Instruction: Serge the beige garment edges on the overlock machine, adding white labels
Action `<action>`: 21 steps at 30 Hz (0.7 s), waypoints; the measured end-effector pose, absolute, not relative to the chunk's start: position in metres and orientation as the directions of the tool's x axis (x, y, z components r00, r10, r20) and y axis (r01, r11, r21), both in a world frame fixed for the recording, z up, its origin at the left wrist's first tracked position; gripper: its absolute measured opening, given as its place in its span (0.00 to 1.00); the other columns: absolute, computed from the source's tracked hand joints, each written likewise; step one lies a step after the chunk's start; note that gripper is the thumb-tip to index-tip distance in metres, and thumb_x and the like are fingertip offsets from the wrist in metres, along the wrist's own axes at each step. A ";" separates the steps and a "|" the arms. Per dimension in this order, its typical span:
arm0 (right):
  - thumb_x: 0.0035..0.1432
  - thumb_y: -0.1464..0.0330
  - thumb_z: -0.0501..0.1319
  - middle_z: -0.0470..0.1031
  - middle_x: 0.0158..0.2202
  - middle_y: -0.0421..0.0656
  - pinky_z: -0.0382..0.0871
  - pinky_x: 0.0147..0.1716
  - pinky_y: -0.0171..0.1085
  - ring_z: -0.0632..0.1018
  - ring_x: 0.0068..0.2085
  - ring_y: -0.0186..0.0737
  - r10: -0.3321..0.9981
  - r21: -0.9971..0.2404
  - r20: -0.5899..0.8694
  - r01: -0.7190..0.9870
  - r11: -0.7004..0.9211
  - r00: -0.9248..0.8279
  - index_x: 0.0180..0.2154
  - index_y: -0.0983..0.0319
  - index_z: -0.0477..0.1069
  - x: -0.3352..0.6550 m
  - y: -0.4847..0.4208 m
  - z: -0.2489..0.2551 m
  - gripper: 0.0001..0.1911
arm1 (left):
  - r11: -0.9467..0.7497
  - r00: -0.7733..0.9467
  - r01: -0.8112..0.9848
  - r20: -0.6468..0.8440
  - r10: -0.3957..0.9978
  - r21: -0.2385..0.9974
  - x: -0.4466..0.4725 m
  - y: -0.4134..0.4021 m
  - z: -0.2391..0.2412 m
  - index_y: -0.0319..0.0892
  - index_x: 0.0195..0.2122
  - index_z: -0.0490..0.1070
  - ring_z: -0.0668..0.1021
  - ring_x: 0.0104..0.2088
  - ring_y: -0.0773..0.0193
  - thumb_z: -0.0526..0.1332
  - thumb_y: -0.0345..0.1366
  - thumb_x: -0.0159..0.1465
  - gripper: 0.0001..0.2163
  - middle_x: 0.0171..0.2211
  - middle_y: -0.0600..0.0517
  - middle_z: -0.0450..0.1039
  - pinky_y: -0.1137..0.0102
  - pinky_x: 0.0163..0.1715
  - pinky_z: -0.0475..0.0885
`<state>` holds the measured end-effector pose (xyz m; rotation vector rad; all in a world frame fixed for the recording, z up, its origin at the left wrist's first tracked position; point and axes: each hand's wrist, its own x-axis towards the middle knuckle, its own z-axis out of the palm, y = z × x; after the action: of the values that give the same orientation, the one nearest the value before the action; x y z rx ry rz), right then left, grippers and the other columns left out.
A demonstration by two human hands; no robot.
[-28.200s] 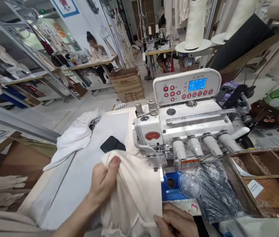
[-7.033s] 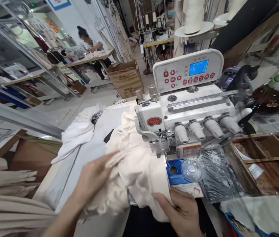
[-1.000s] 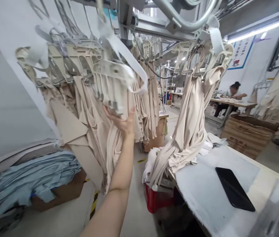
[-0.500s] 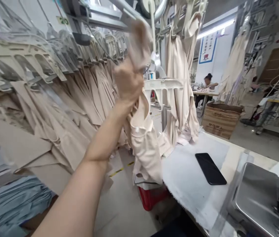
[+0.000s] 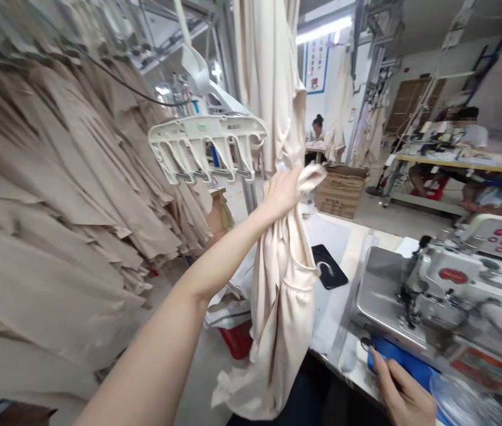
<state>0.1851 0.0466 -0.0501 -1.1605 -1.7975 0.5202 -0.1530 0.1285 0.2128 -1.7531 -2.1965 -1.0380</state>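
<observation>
My left hand (image 5: 282, 192) is closed around the top of a cream-beige garment (image 5: 292, 307), which hangs down in folds over the table's edge. A gathered seam crosses it, and a loose end sticks out beyond my fist. Left of that hand hangs a white multi-clip hanger (image 5: 209, 127) with nothing in its clips. At the lower right, my right hand (image 5: 404, 387) has its fingers drawn together beside a small dark ring (image 5: 366, 343) and a blue object (image 5: 404, 361). Whatever those fingers pinch is too small to make out.
Rows of beige garments (image 5: 55, 177) hang at the left. A sewing machine (image 5: 468, 284) stands on the right of the table, with a black phone (image 5: 330, 269) lying nearby. Behind are a cardboard box (image 5: 342, 192) and seated people at other tables. A red stool (image 5: 237, 340) stands below.
My left hand has come down and rightward from above the hanger, bringing the garment over the table's edge. The view has turned right, and my right hand has come into sight.
</observation>
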 end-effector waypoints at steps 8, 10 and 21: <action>0.69 0.56 0.62 0.78 0.27 0.42 0.75 0.34 0.32 0.79 0.29 0.39 0.790 -0.676 0.560 0.413 0.610 -0.250 0.31 0.59 0.79 0.159 0.045 -0.050 0.18 | -0.045 -0.091 0.811 0.201 0.975 0.584 -0.189 0.094 0.005 0.45 0.53 0.74 0.79 0.55 0.55 0.67 0.44 0.63 0.19 0.55 0.47 0.78 0.63 0.57 0.74; 0.72 0.59 0.59 0.82 0.34 0.45 0.75 0.39 0.36 0.82 0.34 0.42 0.718 -0.589 0.615 0.416 0.693 -0.326 0.42 0.59 0.79 0.124 0.041 -0.047 0.14 | -0.021 -0.113 0.790 0.180 0.977 0.612 -0.183 0.080 -0.016 0.44 0.55 0.71 0.80 0.51 0.57 0.62 0.46 0.67 0.18 0.52 0.47 0.78 0.63 0.54 0.75; 0.76 0.55 0.49 0.74 0.28 0.40 0.67 0.29 0.37 0.75 0.27 0.41 0.840 -0.578 0.480 0.630 0.519 -0.253 0.37 0.58 0.68 0.086 0.058 -0.047 0.19 | 0.094 -0.200 0.815 0.126 0.972 0.572 -0.207 0.062 -0.028 0.48 0.55 0.72 0.78 0.49 0.54 0.59 0.46 0.69 0.16 0.49 0.49 0.75 0.61 0.49 0.75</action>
<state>0.0860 0.0585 -0.0469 -1.1983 -1.9825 0.3434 -0.2067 0.0622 -0.0279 -2.1345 -2.5148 -0.9433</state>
